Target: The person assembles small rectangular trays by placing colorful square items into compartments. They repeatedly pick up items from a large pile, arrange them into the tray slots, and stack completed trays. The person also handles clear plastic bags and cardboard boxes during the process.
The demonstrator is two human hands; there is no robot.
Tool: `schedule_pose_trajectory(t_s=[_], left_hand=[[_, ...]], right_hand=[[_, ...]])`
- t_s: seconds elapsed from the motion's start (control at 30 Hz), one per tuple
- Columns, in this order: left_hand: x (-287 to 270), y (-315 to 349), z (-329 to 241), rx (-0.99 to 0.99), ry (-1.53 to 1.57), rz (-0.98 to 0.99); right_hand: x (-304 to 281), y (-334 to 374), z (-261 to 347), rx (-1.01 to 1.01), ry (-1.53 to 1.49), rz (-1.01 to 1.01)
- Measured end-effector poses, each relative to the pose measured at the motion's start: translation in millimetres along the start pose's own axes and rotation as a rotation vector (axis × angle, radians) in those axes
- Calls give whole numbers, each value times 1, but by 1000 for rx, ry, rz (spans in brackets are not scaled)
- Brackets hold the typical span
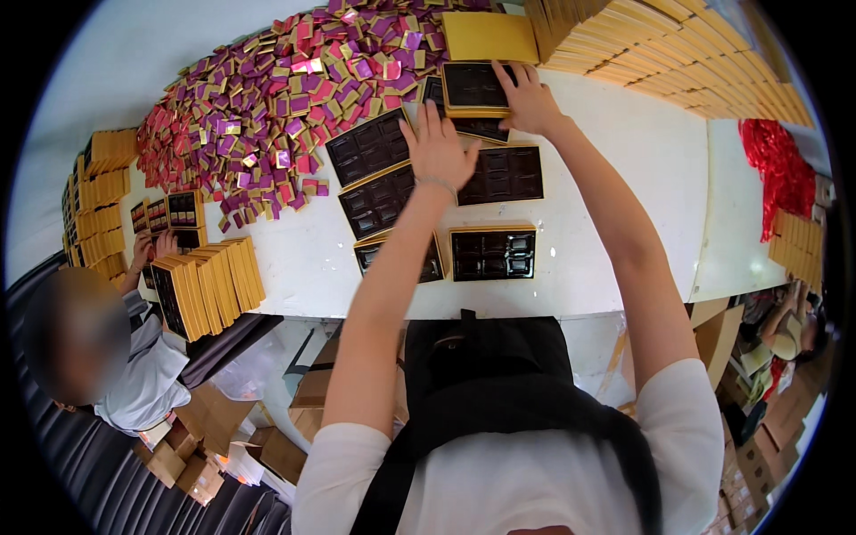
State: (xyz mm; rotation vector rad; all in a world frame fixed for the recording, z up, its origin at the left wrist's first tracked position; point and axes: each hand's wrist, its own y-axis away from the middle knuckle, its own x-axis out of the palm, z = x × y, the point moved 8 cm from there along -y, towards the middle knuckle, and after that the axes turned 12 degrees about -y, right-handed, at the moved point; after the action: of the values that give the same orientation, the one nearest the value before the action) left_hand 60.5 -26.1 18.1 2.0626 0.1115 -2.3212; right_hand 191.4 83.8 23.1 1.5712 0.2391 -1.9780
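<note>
Several shallow gold boxes with dark, compartmented plastic trays lie on the white table in front of me. At the far end, my right hand (532, 102) grips the right side of a gold box with a dark tray (474, 85), which overlaps another box under it. My left hand (439, 152) is open, fingers spread, over the gap between the left boxes and the right ones; it holds nothing. To its left are two tray boxes (367, 145) (374, 201), to its right another tray box (506, 175). Nearer me lie a tray box (493, 253) and one partly hidden by my left forearm (374, 259).
A large heap of small purple, pink and gold wrapped pieces (294, 98) covers the far left. A plain gold box (490, 37) and long stacks of gold boxes (660, 49) stand at the back right. At left, a co-worker's hands (153, 245) are beside stacked boxes (214, 281). Red foil (774, 169) hangs right.
</note>
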Motion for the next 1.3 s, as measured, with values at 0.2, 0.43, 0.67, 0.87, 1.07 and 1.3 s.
schedule_pose_trajectory(t_s=[0.2,0.43,0.67,0.87,1.07,1.3], left_hand=[[7,14,-18,276,17,144],[14,41,-22,13,129,19],[-1,150,-105,674,253,274],[0,105,-72,566,152,257],[-14,26,-40,219,142,43],[14,32,-26,181,100,46]], right_hand=[[-16,24,-10,-98,-325,-52],[-14,186,-53,50,-363,-124],[7,198,-107,169,-125,-266],[2,125,-110,95,-101,-225],[-1,89,-104,-46,-87,-164],[-20,112,-88,12,-195,-353]])
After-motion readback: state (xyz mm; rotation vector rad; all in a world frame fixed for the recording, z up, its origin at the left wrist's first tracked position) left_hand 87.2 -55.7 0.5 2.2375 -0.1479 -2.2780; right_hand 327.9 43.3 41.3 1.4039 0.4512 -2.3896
